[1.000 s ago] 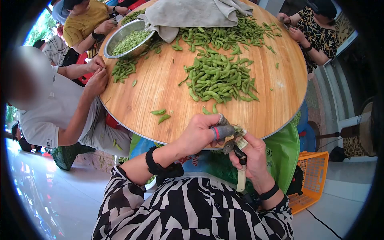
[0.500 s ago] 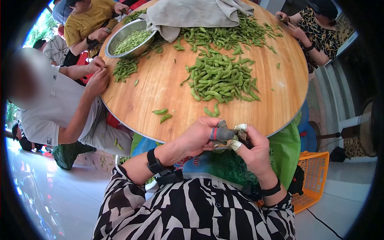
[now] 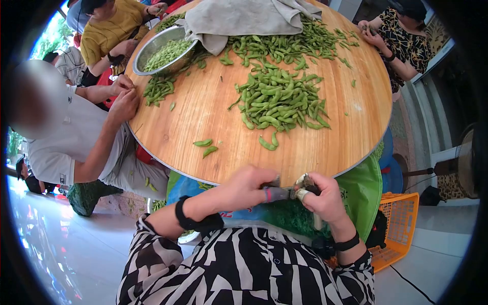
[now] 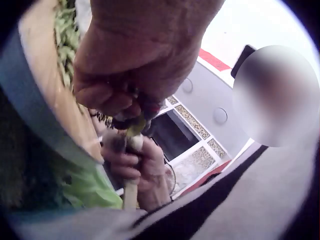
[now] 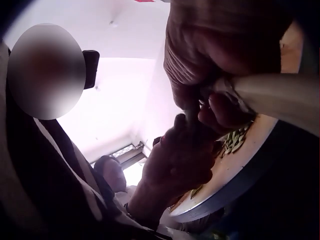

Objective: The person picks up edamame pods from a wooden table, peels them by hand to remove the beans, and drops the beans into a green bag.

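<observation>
My left hand (image 3: 244,189) is at the table's near edge, grey covers on its thumb and a finger. In the left wrist view it pinches a small yellow-green piece, apparently an edamame pod (image 4: 135,128), against the right hand's fingertips. My right hand (image 3: 326,199), with pale wrapping on its thumb and finger, grips a tool by its long pale handle (image 5: 280,95); the tool's working end is hidden among the fingers. Beyond the hands, two loose edamame pods (image 3: 267,143) lie before a large pile of edamame pods (image 3: 279,99) on the round wooden table (image 3: 193,117).
A metal colander (image 3: 178,63) of shelled beans stands at the far left, beside a grey cloth (image 3: 239,23) over more pods. Green plastic sheeting (image 3: 363,193) hangs below the table's edge. An orange crate (image 3: 399,229) stands at right. Other people sit around the table.
Both hands have come lower, toward my body. The left hand has drawn slightly left. The right hand has turned, so the tool's handle first left sight and now partly shows below the palm.
</observation>
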A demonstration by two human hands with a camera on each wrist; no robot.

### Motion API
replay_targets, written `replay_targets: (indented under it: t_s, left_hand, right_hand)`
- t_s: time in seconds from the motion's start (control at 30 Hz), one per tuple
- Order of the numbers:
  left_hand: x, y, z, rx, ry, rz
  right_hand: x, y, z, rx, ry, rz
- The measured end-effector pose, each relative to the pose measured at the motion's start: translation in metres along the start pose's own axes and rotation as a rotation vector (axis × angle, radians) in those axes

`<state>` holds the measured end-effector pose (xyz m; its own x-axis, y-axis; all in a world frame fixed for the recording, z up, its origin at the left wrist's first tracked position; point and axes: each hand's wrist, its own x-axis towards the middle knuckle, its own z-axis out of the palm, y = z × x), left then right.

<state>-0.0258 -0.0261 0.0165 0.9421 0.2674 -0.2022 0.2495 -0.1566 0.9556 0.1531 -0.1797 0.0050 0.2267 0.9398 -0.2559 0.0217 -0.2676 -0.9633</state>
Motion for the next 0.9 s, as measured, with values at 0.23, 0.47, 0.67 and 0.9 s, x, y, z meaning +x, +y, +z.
replay_targets:
  t_s: [0.23, 0.47, 0.67, 0.9]
  left_hand:
    - [-0.025, -0.007, -0.066, 1.272, 0.544, 0.009]
    - [0.034, -0.020, -0.036, 1.061, 0.342, 0.335]
    - [0.037, -0.024, -0.042, 0.940, 0.276, 0.336]
    - [0.040, -0.020, -0.031, 1.013, 0.418, 0.364]
  right_hand:
    - [-0.013, 0.002, -0.001, -0.290, -0.036, -0.097]
    - [-0.009, -0.002, -0.003, 0.126, -0.019, 0.041]
    - [-0.014, 0.010, -0.007, 0.161, 0.014, 0.060]
    - [-0.009, 0.008, -0.001, 0.224, 0.008, 0.043]
